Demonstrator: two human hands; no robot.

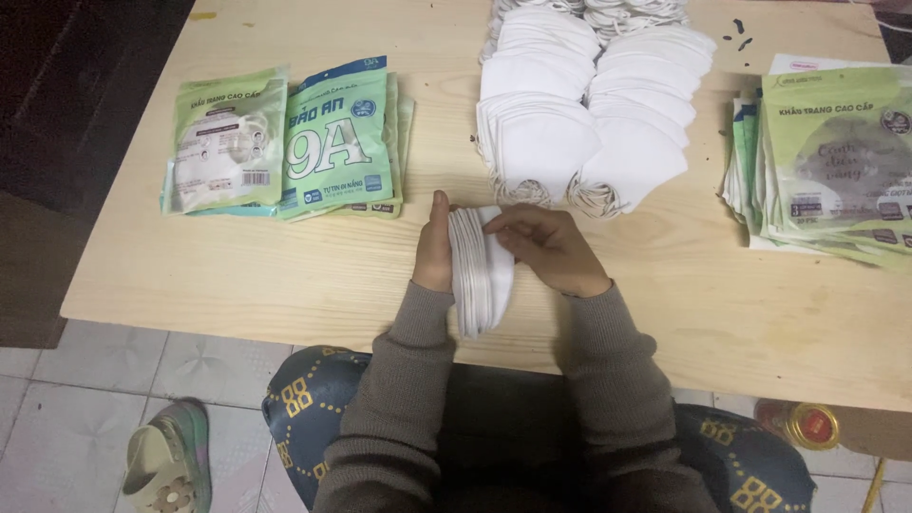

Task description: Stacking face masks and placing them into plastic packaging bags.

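White masks in a small stack (480,271) stand on edge between the two hands, at the near edge of the wooden table (285,275). Left hand (434,249) is flat and open, its palm pressed on the left side of the stack. Right hand (546,245) is curled over the right side, fingers closed on the top masks. Just beyond the hands lie two long rows of loose white masks (589,114). Further left of the left hand are filled green packets (285,138). Far right of the right hand lies a pile of flat green bags (831,161).
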